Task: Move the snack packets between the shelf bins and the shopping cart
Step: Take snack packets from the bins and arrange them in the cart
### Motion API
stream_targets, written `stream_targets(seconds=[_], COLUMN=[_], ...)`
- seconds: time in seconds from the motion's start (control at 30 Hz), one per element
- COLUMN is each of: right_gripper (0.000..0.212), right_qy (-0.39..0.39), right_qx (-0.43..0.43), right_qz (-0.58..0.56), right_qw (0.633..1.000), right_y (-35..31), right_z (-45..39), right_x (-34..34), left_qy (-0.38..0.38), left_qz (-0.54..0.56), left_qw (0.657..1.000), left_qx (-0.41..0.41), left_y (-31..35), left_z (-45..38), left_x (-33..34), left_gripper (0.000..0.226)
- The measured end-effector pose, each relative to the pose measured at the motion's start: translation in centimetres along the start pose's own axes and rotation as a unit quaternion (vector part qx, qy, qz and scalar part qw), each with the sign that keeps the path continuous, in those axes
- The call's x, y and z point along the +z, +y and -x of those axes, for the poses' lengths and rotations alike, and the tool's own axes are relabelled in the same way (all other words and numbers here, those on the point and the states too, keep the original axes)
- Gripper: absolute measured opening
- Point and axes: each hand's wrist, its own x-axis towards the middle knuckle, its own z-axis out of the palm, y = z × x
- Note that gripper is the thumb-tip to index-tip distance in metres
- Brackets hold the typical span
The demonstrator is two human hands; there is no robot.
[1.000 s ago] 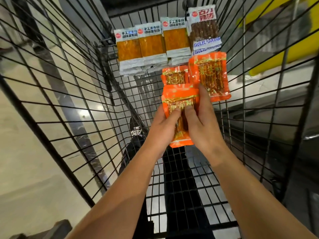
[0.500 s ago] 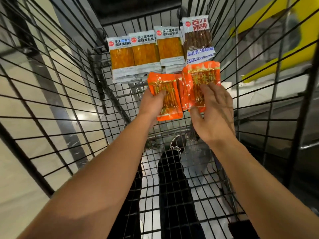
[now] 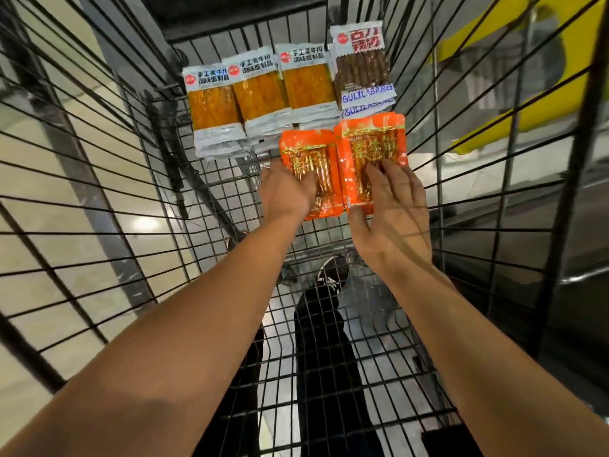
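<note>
Two orange snack packets lie side by side on the wire floor of the shopping cart (image 3: 329,374). My left hand (image 3: 285,191) rests flat on the left orange packet (image 3: 308,150). My right hand (image 3: 393,209) lies with spread fingers on the right orange packet (image 3: 370,140), thumb at its near edge. Behind them, against the cart's far wall, stand three white packets with yellow contents (image 3: 258,94) in a row and a brown stick-snack packet (image 3: 361,65) marked GULILABANG at the right.
Black wire walls (image 3: 99,179) rise on both sides of the cart. Through the mesh floor I see my dark trouser leg and shoe (image 3: 329,282). A yellow structure (image 3: 514,94) shows beyond the right wall.
Both hands moved forward and set the orange packets flat, side by side, on the cart floor. My fingers went from gripping the packets to lying flat on them.
</note>
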Motion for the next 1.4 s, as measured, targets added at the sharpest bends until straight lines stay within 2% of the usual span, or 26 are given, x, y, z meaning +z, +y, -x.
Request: stream_targets(seconds=[0.03, 0.1, 0.27, 0.37, 0.5, 0.6, 0.77, 0.87, 1.0, 1.17, 1.4], right_gripper=[0.047, 0.050, 0.051, 0.055, 0.059, 0.067, 0.063, 0.061, 0.059, 0.058, 0.054], right_qy=[0.078, 0.178, 0.223, 0.205, 0.184, 0.122, 0.052, 0.057, 0.049, 0.039, 0.142], right_qx=[0.026, -0.021, -0.064, -0.043, -0.027, 0.006, 0.026, 0.017, -0.004, -0.002, -0.012], right_qz=[0.003, 0.001, 0.027, 0.028, 0.012, 0.008, -0.022, -0.056, -0.038, -0.104, -0.182], right_qw=[0.997, 0.984, 0.972, 0.977, 0.982, 0.992, 0.998, 0.997, 0.998, 0.994, 0.973], right_y=[-0.3, 0.7, 1.7, 1.9, 1.5, 0.7, -1.0, -2.5, -3.9, -4.7, -6.9], right_z=[0.3, 0.2, -0.1, 0.0, 0.2, 0.9, 3.8, 7.0, 13.1, 20.9, 29.9], right_x=[0.2, 1.4, 2.2, 2.6, 2.7, 1.6, -0.7, -2.3, -4.8, -7.1, -7.4], left_qy=[-0.001, -0.017, -0.004, 0.004, -0.004, -0.007, 0.003, -0.004, -0.014, -0.023, -0.032], left_qz=[-0.013, -0.012, -0.014, -0.002, 0.005, 0.003, -0.020, -0.025, -0.041, -0.053, -0.071], left_qw=[1.000, 1.000, 1.000, 1.000, 1.000, 0.999, 0.999, 0.996, 0.990, 0.978, 0.954], left_qx=[-0.002, -0.012, -0.002, -0.002, -0.018, -0.031, 0.034, 0.082, 0.133, 0.201, 0.290], left_y=[-0.2, -0.6, -0.6, -0.5, 0.1, 0.1, 0.2, 0.7, 1.1, 0.7, -1.2], left_z=[0.0, 0.0, -0.1, -0.1, -0.2, 0.5, 5.9, 11.2, 19.4, 28.4, 36.7], left_x=[0.1, 0.2, 0.1, 0.0, -0.1, -0.6, -3.5, -6.1, -9.5, -12.7, -17.0], left_gripper=[0.049, 0.055, 0.057, 0.047, 0.046, 0.048, 0.031, 0.034, 0.038, 0.043, 0.044])
